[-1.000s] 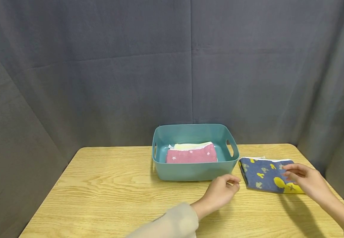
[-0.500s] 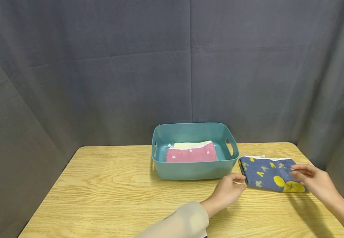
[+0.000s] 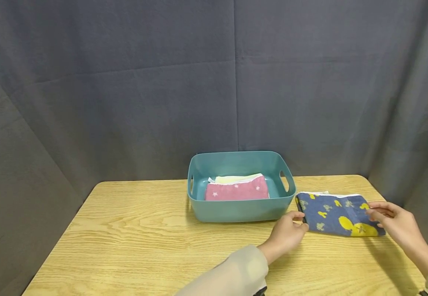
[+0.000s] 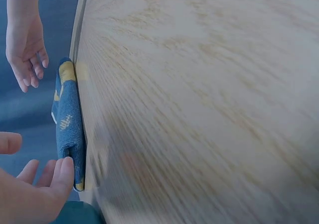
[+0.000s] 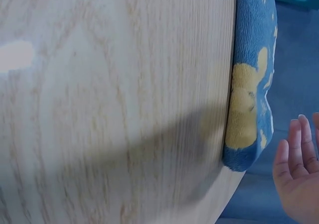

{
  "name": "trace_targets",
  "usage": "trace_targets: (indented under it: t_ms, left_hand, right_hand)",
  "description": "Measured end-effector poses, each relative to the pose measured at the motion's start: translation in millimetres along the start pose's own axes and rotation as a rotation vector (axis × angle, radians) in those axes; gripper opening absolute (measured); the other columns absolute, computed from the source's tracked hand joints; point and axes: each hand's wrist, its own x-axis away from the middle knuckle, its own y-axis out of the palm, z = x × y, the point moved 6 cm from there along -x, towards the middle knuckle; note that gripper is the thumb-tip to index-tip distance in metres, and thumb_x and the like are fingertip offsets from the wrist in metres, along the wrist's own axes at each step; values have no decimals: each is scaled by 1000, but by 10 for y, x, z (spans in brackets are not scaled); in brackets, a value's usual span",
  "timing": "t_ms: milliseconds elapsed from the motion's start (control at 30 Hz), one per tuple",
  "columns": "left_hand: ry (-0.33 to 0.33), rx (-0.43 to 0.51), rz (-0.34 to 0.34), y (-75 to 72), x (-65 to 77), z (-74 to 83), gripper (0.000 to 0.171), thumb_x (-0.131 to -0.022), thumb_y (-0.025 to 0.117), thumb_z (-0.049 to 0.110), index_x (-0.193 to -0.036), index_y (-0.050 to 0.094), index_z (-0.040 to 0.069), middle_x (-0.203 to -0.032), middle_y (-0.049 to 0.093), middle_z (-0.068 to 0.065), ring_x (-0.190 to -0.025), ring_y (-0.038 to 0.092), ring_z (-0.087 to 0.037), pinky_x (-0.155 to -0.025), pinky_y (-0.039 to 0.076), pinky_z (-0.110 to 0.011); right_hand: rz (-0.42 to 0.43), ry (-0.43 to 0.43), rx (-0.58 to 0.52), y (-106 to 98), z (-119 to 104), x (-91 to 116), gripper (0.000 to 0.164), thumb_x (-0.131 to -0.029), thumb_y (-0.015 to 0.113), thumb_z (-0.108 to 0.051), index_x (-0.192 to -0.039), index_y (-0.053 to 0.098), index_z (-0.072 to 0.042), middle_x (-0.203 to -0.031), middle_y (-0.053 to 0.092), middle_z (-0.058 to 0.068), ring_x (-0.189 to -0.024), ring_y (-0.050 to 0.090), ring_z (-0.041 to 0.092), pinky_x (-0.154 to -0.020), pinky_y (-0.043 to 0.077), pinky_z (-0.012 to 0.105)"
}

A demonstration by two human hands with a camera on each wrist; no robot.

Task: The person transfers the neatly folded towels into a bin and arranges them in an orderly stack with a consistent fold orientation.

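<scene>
A folded navy towel point(image 3: 332, 213) with yellow figures lies on the table at the right of the head view. My left hand point(image 3: 286, 232) is at its left end, thumb and fingers apart; in the left wrist view the fingertips of this hand point(image 4: 42, 191) come right to the towel's end point(image 4: 69, 119). Over the towel's right end, my right hand point(image 3: 400, 226) hangs with relaxed fingers, and its shadow falls in front. The right wrist view has that hand point(image 5: 299, 174) loosely spread beside the towel point(image 5: 246, 94), gripping nothing.
A teal basket point(image 3: 240, 211) with side handle holes stands left of the towel, close to it. In it lie a folded pink towel point(image 3: 236, 192) with white stars and a pale yellow cloth point(image 3: 230, 179). Grey curtains point(image 3: 162, 102) hang behind the wooden table point(image 3: 125, 238).
My left hand has moved right and slightly away from me, up to the towel's left end. The right hand has shifted right, toward the towel's right end. The navy towel stays on the table.
</scene>
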Motion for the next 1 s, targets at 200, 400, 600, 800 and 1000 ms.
trace_targets:
  t_ms: [200, 400, 600, 800, 1000]
  left_hand:
    - [44, -18, 56, 50, -77, -8, 31, -94, 65, 10, -125, 65, 12, -113, 65, 6, -99, 62, -9, -81, 50, -24]
    - [80, -45, 86, 104, -147, -10, 32, -94, 63, 11, -127, 64, 13, -117, 64, 5, -104, 60, -10, -86, 49, -25]
    - [63, -112, 132, 141, -205, 18, 34, -93, 64, 13, -126, 65, 14, -115, 64, 0, -105, 57, -10, -89, 48, -27]
    - [-14, -95, 167, 193, -262, -2, 36, -90, 66, 13, -126, 63, 12, -115, 62, -5, -111, 56, -17, -95, 46, -30]
    - [-76, -32, 175, 242, -283, -39, 43, -89, 67, 12, -131, 59, 9, -119, 61, -7, -117, 55, -21, -99, 45, -33]
  right_hand:
    - [37, 31, -59, -9, 116, -33, 42, -100, 61, -23, -122, 55, 11, -82, 60, -32, -70, 59, -8, -59, 50, 22]
    - [31, 75, -88, -15, 224, -98, 36, -99, 61, -24, -118, 59, 6, -80, 58, -33, -69, 60, -7, -59, 51, 21]
    - [68, 108, -94, -80, 236, -153, 38, -99, 60, -24, -120, 58, 8, -77, 57, -33, -68, 59, -8, -58, 52, 20]
    - [90, 161, -110, -90, 282, -185, 43, -100, 59, -24, -125, 54, 11, -76, 53, -35, -68, 56, -12, -58, 51, 17]
    - [97, 216, -174, -86, 360, -194, 33, -98, 62, -25, -118, 60, 2, -76, 53, -35, -68, 55, -13, -59, 51, 16]
